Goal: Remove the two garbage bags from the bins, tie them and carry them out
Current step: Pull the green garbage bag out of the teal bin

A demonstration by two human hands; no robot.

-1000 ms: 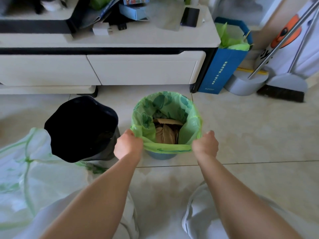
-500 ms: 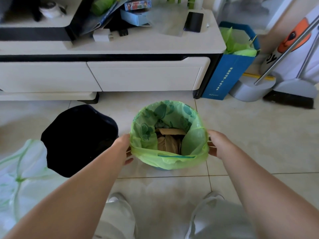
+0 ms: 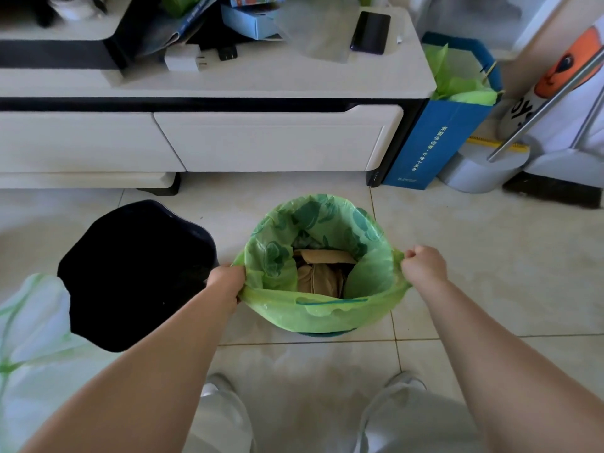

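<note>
A green garbage bag (image 3: 323, 312) lines a small bin whose teal base (image 3: 323, 333) peeks out below the bag's folded rim, on the floor in front of me. Brown paper waste (image 3: 322, 273) lies inside. My left hand (image 3: 227, 284) grips the bag's left edge and my right hand (image 3: 425, 264) grips its right edge, both fists closed on the plastic and pulling it outward. A second bin lined with a black garbage bag (image 3: 130, 276) stands just left of the green one, beside my left forearm.
A white TV cabinet (image 3: 277, 142) with drawers runs along the back, cluttered on top. A blue paper bag (image 3: 438, 138) with green plastic stands at its right end, then a broom and dustpan (image 3: 483, 171). A pale green-striped cloth (image 3: 29, 338) lies at the left.
Both hands, open beside the bag half a second ago, have closed on its left and right edges and stretched them outward. The camera has lifted slightly.
</note>
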